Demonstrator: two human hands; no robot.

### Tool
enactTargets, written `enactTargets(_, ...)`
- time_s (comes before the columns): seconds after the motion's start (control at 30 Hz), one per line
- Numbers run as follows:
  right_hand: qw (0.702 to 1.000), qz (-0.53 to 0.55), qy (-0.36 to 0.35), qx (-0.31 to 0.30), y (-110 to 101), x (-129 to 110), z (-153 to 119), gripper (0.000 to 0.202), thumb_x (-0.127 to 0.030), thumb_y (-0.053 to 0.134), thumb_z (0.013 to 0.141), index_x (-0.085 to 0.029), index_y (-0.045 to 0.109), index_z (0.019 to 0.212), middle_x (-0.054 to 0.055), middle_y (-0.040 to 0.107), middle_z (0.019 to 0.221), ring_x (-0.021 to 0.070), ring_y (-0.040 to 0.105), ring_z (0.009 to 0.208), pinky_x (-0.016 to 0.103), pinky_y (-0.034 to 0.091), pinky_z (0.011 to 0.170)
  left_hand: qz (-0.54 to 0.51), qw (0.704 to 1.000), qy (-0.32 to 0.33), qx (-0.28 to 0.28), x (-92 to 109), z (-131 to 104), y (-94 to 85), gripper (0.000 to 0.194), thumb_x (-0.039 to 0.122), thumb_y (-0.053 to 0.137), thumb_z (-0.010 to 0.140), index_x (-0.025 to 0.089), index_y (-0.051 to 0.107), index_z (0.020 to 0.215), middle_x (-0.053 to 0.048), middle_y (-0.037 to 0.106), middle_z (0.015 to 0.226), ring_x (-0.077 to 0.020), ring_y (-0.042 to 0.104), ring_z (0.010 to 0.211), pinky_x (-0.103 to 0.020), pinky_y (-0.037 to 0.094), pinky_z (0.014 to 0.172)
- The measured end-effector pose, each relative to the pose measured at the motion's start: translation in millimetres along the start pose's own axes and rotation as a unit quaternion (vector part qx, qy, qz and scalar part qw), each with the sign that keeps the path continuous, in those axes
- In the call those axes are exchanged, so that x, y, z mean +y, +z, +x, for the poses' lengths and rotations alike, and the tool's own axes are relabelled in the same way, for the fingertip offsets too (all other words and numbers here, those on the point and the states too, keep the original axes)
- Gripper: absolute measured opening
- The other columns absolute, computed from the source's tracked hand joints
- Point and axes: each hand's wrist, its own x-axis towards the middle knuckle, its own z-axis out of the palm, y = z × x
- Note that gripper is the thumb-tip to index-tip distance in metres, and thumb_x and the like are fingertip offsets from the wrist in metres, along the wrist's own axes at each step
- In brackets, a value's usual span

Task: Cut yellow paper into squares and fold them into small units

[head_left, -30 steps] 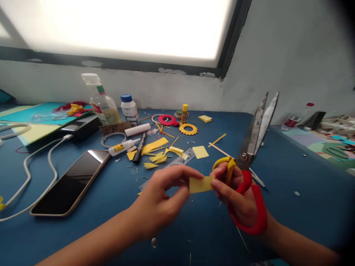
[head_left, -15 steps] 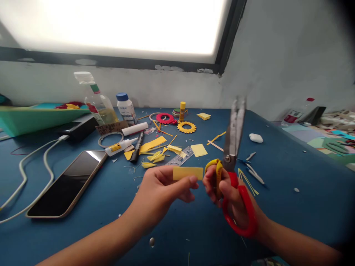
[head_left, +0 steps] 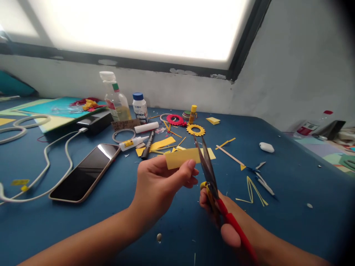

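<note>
My left hand [head_left: 156, 183] pinches a yellow paper strip [head_left: 180, 158], thumb laid across its near face and fingers behind, so the grip is narrow. The strip is up in front of me, above the worktop [head_left: 111, 229], near the middle of my view. Its long axis runs from left to right, nearly level, with the right end a little higher than the left and pointing at the scissors [head_left: 209, 171].

My right hand [head_left: 234, 208] holds those scissors, thumb through the red handle and fingers curled around the yellow one. Their long axis slants from my lower right toward the upper left, tips pointing away from me, blades slightly parted. The strip's right end meets the blades; I cannot tell whether it lies between them.

Behind the strip, partly covered by it, a square of yellow paper [head_left: 210, 153] lies flat. Farther back is a yellow toothed ring [head_left: 195, 130], just in front of a glue stick [head_left: 192, 115]. To the right, a thin wooden stick [head_left: 230, 155] points back and left, and a zigzag of narrow paper [head_left: 251, 192] lies nearer me. A phone [head_left: 85, 171] rests off to the left, slanting away toward a small glue bottle [head_left: 131, 143].
</note>
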Motion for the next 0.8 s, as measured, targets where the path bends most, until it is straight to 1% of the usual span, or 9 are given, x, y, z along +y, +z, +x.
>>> enactTargets(0.07, 1.000, -0.007, 0.005, 0.003, 1.4, 7.2, 2.4, 0.062, -0.080, 0.048, 0.070, -0.023, 0.056, 0.094, 0.005, 0.056, 0.086, 0.0205, 0.053, 0.077, 0.033, 0.047, 0.070, -0.015, 1.000, 0.008, 0.015, 0.7, -0.4, 1.2, 0.006, 0.019, 0.074, 0.071, 0.020, 0.074, 0.065, 0.002, 0.069, 0.056, -0.0103, 0.063, 0.045, -0.018, 0.053, 0.046)
enactTargets(0.17, 1.000, -0.015, -0.020, 0.006, 5.4, 16.5, 5.9, 0.055, -0.075, 0.048, 0.076, -0.023, 0.055, 0.092, 0.005, 0.056, 0.084, 0.0189, 0.051, 0.073, 0.032, 0.047, 0.068, -0.027, 0.999, 0.016, 0.036, 1.4, -1.3, 2.7, 0.007, 0.016, 0.075, 0.069, 0.020, 0.074, 0.064, 0.003, 0.069, 0.055, -0.0097, 0.062, 0.044, -0.017, 0.053, 0.044)
enactTargets(0.27, 0.999, -0.016, -0.038, -0.003, 9.1, 20.8, 8.7, 0.053, -0.074, 0.045, 0.078, -0.023, 0.054, 0.090, 0.003, 0.054, 0.080, 0.0172, 0.048, 0.068, 0.030, 0.046, 0.065, -0.036, 0.998, 0.022, 0.041, 1.9, -2.2, 4.1, 0.009, 0.013, 0.074, 0.068, 0.021, 0.074, 0.063, 0.003, 0.069, 0.055, -0.0096, 0.063, 0.045, -0.016, 0.054, 0.044)
enactTargets(0.43, 0.999, -0.022, -0.027, -0.013, 10.0, 15.3, 8.4, 0.052, -0.072, 0.043, 0.080, -0.022, 0.053, 0.089, 0.001, 0.051, 0.075, 0.0148, 0.046, 0.063, 0.027, 0.044, 0.060, -0.032, 0.998, 0.023, 0.048, 3.2, -1.9, 5.3, 0.010, 0.011, 0.075, 0.066, 0.019, 0.073, 0.060, 0.003, 0.069, 0.053, -0.0102, 0.064, 0.044, -0.015, 0.054, 0.044)
enactTargets(0.57, 0.999, -0.034, -0.015, -0.018, 10.1, 12.3, 7.8, 0.055, -0.075, 0.044, 0.078, -0.021, 0.052, 0.091, 0.001, 0.051, 0.077, 0.0145, 0.048, 0.066, 0.025, 0.043, 0.060, -0.036, 0.997, 0.042, 0.048, 2.5, -1.6, 6.1, 0.009, 0.011, 0.074, 0.066, 0.019, 0.073, 0.061, 0.003, 0.070, 0.055, -0.0103, 0.065, 0.044, -0.014, 0.055, 0.044)
enactTargets(0.73, 0.999, -0.031, -0.011, -0.025, 11.1, 14.9, 8.5, 0.056, -0.073, 0.033, 0.083, -0.022, 0.051, 0.092, 0.001, 0.052, 0.078, 0.0136, 0.048, 0.065, 0.025, 0.044, 0.061, -0.039, 0.997, 0.056, 0.042, 1.2, -2.9, 6.5, 0.010, 0.009, 0.072, 0.066, 0.019, 0.074, 0.062, 0.003, 0.071, 0.055, -0.0099, 0.065, 0.044, -0.012, 0.056, 0.044)
enactTargets(0.8, 0.999, -0.031, -0.017, -0.020, 11.1, 15.4, 7.7, 0.054, -0.072, 0.033, 0.085, -0.022, 0.051, 0.092, 0.002, 0.051, 0.079, 0.0138, 0.047, 0.066, 0.025, 0.045, 0.062, -0.036, 0.997, 0.058, 0.040, 1.1, -2.8, 6.4, 0.011, 0.009, 0.072, 0.067, 0.019, 0.074, 0.062, 0.004, 0.071, 0.055, -0.0100, 0.066, 0.045, -0.012, 0.056, 0.045)
